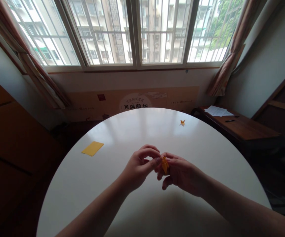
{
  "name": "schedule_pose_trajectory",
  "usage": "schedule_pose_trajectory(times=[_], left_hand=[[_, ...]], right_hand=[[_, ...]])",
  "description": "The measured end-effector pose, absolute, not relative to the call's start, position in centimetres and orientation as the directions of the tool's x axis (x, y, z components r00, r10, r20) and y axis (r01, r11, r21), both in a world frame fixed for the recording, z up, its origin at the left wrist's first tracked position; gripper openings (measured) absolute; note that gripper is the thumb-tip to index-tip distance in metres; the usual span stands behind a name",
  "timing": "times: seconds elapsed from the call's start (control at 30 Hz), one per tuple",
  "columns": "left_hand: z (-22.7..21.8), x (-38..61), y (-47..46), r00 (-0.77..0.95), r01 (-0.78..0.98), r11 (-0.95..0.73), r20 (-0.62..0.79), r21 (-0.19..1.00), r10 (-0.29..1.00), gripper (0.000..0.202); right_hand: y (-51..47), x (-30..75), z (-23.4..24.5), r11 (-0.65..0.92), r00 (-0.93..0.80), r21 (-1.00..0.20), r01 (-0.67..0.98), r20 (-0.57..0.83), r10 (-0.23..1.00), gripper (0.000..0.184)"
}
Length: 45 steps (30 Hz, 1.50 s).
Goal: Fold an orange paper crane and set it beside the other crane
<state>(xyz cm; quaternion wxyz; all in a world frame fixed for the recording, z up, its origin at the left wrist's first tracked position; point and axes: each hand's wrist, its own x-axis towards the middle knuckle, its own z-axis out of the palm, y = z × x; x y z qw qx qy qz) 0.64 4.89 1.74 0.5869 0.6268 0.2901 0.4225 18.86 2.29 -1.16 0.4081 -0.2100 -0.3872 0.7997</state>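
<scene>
Above the middle of the white round table [83, 197], a small piece of folded orange paper [165, 166] is held between both hands. My left hand [142, 164] pinches its upper left edge between thumb and fingers. From the other side my right hand [182, 174] grips the same folded paper, with its lower fingers curled loosely beneath. Part of the paper is hidden by the fingers. Farther back on the tabletop stands a small orange origami bird [182, 122]. Yellow paper [93, 148] lies flat toward the left side, apart from my hands.
Beyond the table is a wall with a printed banner [157, 98] under barred windows [162, 33]. Curtains [33, 69] hang at the sides. At the right, a wooden bench [253, 130] carries white papers [217, 111]. A brown cabinet [14, 138] stands on the left.
</scene>
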Motion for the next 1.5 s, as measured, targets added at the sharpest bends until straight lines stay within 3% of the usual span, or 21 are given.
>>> schedule_pose_trajectory(times=[0.17, 0.3, 0.43, 0.63, 0.77, 0.9, 1.07, 1.27, 1.5], left_hand=[[0.9, 0.8, 5.1, 0.525, -0.185, -0.017, 0.113, 0.983, 0.843, 0.022], [0.6, 0.8, 5.1, 0.529, -0.171, -0.023, 0.112, 0.985, 0.841, 0.019], [0.8, 0.8, 5.1, 0.520, -0.153, -0.050, 0.123, 0.987, 0.845, 0.023], [0.8, 0.7, 5.5, 0.317, -0.057, -0.068, 0.083, 0.996, 0.945, 0.027], [0.7, 0.7, 5.4, 0.325, 0.016, -0.185, 0.170, 0.983, 0.930, 0.032], [0.5, 0.9, 5.0, 0.356, 0.115, -0.298, 0.241, 0.948, 0.903, 0.024], [0.5, 0.7, 5.1, 0.356, 0.163, -0.339, 0.265, 0.927, 0.896, 0.016], [1.2, 0.3, 5.2, 0.404, 0.318, -0.472, 0.332, 0.822, 0.852, 0.012], [1.2, 0.4, 4.9, 0.409, 0.312, -0.497, 0.358, 0.810, 0.840, 0.010]], right_hand=[[2.2, 18.8, -1.3, -0.453, -0.651, -0.734, -0.506, -0.019, 0.759, 0.019], [2.3, 18.7, -1.7, -0.452, -0.644, -0.714, -0.534, -0.002, 0.765, 0.015], [2.3, 18.6, -1.5, -0.422, -0.606, -0.731, -0.536, -0.015, 0.796, 0.023], [2.4, 18.5, -1.4, -0.198, -0.302, -0.846, -0.494, -0.046, 0.952, 0.029], [2.7, 18.5, -1.8, -0.038, -0.123, -0.920, -0.391, 0.011, 0.992, 0.029], [2.8, 18.5, -2.0, 0.047, -0.108, -0.953, -0.301, 0.083, 0.991, 0.026], [2.9, 18.5, -2.0, 0.040, -0.132, -0.958, -0.283, 0.080, 0.988, 0.028], [2.8, 18.8, -1.9, 0.116, -0.164, -0.982, -0.152, 0.140, 0.976, 0.024], [2.9, 19.0, -1.3, 0.252, -0.153, -0.968, 0.014, 0.247, 0.957, 0.022]])
